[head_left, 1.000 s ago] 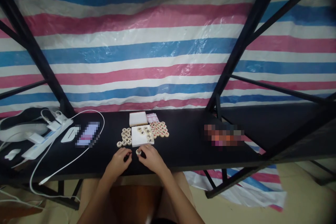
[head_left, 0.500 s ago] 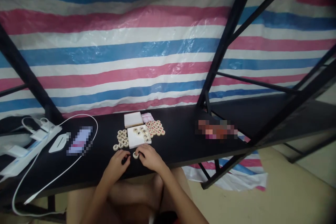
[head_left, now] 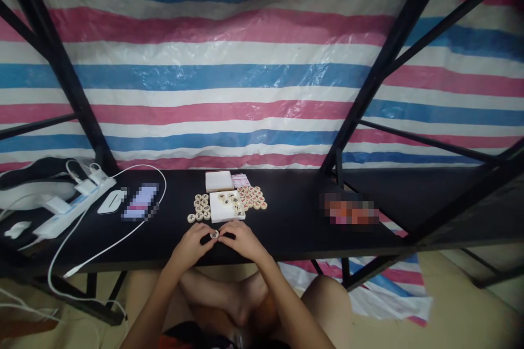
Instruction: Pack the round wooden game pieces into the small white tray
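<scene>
"What's new?"

"The left hand (head_left: 192, 242) now joins the right hand (head_left: 242, 239) at one round game piece (head_left: 214, 234), just on the near side of the white tray (head_left: 219, 210)."

"Are both gripping?"

"Fingertips touch it from either side; whether each hand truly pinches, I cannot tell."

"Meaning?"

"Probably two-handed handling, no longer the right hand's alone. Black-marked pieces (head_left: 198, 208) sit left of the tray."

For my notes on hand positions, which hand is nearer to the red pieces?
Right: the right hand is on the person's side of the red pieces; the left hand is too, but farther left.
</scene>
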The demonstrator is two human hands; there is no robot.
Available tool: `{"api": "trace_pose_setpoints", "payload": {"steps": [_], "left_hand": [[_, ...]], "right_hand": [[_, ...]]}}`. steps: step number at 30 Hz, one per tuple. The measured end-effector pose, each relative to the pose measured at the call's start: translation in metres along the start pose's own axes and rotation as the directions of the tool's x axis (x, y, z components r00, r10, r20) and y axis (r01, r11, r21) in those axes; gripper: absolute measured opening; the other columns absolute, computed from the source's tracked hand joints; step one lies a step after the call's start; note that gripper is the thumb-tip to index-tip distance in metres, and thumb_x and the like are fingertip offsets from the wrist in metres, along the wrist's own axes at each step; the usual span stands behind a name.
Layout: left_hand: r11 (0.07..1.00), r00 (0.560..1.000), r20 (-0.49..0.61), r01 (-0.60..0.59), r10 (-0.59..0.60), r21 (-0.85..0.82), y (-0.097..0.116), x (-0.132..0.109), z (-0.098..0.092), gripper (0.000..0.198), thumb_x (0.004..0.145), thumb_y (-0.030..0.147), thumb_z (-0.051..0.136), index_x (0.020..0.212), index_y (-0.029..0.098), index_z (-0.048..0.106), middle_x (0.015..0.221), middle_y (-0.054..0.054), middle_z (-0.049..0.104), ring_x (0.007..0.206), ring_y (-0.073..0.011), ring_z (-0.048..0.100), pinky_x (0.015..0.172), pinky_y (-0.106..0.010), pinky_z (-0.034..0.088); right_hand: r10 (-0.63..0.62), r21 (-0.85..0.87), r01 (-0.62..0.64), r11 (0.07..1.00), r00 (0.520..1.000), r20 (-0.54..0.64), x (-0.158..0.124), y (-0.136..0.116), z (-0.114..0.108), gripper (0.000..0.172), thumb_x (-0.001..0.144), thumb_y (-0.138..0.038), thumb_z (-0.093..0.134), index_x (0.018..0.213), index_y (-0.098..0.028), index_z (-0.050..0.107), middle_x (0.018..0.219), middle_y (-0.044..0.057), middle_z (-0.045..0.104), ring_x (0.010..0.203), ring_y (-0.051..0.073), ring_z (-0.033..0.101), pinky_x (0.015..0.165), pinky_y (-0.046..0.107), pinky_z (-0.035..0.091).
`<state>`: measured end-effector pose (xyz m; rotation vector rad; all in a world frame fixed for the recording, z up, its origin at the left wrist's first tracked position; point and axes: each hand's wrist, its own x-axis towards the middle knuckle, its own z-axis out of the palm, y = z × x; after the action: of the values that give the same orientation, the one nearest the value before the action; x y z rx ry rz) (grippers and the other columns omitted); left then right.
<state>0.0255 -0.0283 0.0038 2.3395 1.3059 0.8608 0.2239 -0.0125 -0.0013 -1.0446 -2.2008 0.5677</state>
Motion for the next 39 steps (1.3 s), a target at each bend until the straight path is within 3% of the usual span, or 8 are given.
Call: {"api": "trace_pose_setpoints", "payload": {"steps": [4, 9, 14, 21, 28, 31, 36, 39], "left_hand": [[0.996, 0.996, -0.076, 0.058, -0.052, 0.067, -0.013, -0.009, -0.006, 0.015, 0.082, 0.030, 0.055, 0.083, 0.021, 0.067, 0.088, -0.005, 0.067, 0.085, -0.0192, 0.060, 0.080, -0.031, 0.047], [0.953, 0.959, -0.161, 0.259, -0.234, 0.157, -0.050, -0.021, -0.044, 0.021, 0.080, 0.037, 0.052, 0.084, 0.022, 0.066, 0.082, -0.003, 0.068, 0.078, -0.0197, 0.060, 0.076, -0.031, 0.046], [0.915, 0.919, -0.146, 0.385, -0.367, 0.123, -0.077, 0.006, -0.078, 0.028, 0.077, 0.043, 0.051, 0.081, 0.021, 0.068, 0.077, -0.002, 0.069, 0.071, -0.0191, 0.062, 0.068, -0.027, 0.045], [0.952, 0.953, 0.000, 0.302, -0.303, -0.056, -0.088, 0.042, -0.065, 0.032, 0.075, 0.044, 0.054, 0.084, 0.021, 0.073, 0.093, -0.004, 0.072, 0.089, -0.0229, 0.065, 0.085, -0.030, 0.046], [0.930, 0.927, -0.127, 0.335, -0.354, -0.149, -0.101, 0.053, -0.060, 0.039, 0.074, 0.045, 0.051, 0.093, 0.016, 0.068, 0.088, -0.006, 0.072, 0.081, -0.0222, 0.065, 0.079, -0.032, 0.049], [0.925, 0.926, -0.074, 0.362, -0.371, -0.118, -0.102, 0.061, -0.059, 0.044, 0.074, 0.045, 0.051, 0.100, 0.013, 0.067, 0.091, -0.009, 0.072, 0.080, -0.0225, 0.065, 0.079, -0.033, 0.049], [0.940, 0.940, -0.033, 0.339, -0.339, 0.025, -0.089, 0.070, -0.058, 0.046, 0.074, 0.042, 0.052, 0.106, 0.014, 0.068, 0.105, -0.011, 0.069, 0.086, -0.0239, 0.065, 0.083, -0.032, 0.048], [0.953, 0.953, 0.045, 0.299, -0.300, 0.042, -0.084, 0.069, -0.059, 0.041, 0.074, 0.040, 0.051, 0.102, 0.016, 0.070, 0.100, -0.009, 0.071, 0.086, -0.0235, 0.065, 0.083, -0.031, 0.047]], "right_hand": [[0.082, 0.043, -0.078, 0.996, 0.994, -0.079, 0.000, -0.002, -0.001, 0.013, 0.085, -0.027, 0.056, 0.089, -0.022, 0.068, 0.084, 0.000, 0.067, 0.076, 0.013, 0.060, 0.076, 0.024, 0.043], [0.112, 0.068, -0.104, 0.992, 0.986, -0.122, 0.001, -0.002, -0.001, 0.013, 0.085, -0.024, 0.054, 0.085, -0.020, 0.067, 0.079, 0.001, 0.066, 0.072, 0.013, 0.059, 0.073, 0.023, 0.043], [0.109, 0.071, -0.101, 0.992, 0.985, -0.132, 0.000, -0.001, -0.001, 0.014, 0.084, -0.021, 0.052, 0.083, -0.020, 0.066, 0.077, 0.000, 0.065, 0.072, 0.013, 0.059, 0.071, 0.023, 0.043], [0.104, 0.043, -0.099, 0.994, 0.984, -0.143, 0.000, -0.001, 0.000, 0.014, 0.084, -0.021, 0.052, 0.082, -0.020, 0.066, 0.076, 0.001, 0.064, 0.071, 0.013, 0.057, 0.071, 0.022, 0.043], [0.078, 0.045, -0.070, 0.997, 0.971, -0.225, -0.002, -0.003, 0.003, 0.017, 0.086, -0.019, 0.048, 0.089, -0.020, 0.065, 0.080, 0.001, 0.063, 0.073, 0.013, 0.057, 0.074, 0.024, 0.044], [0.070, 0.027, -0.065, 0.998, 0.936, -0.345, -0.001, -0.002, -0.004, 0.020, 0.087, -0.018, 0.045, 0.093, -0.019, 0.063, 0.085, 0.004, 0.063, 0.081, 0.015, 0.057, 0.080, 0.026, 0.044], [0.193, -0.122, -0.279, 0.952, 0.862, -0.469, 0.021, 0.012, -0.028, 0.026, 0.084, -0.016, 0.045, 0.104, -0.017, 0.062, 0.101, 0.009, 0.062, 0.096, 0.021, 0.054, 0.088, 0.033, 0.042], [0.234, -0.277, -0.343, 0.898, 0.903, -0.359, 0.042, 0.017, -0.036, 0.025, 0.084, -0.014, 0.047, 0.101, -0.017, 0.064, 0.101, 0.009, 0.062, 0.098, 0.021, 0.054, 0.087, 0.031, 0.042]]}}
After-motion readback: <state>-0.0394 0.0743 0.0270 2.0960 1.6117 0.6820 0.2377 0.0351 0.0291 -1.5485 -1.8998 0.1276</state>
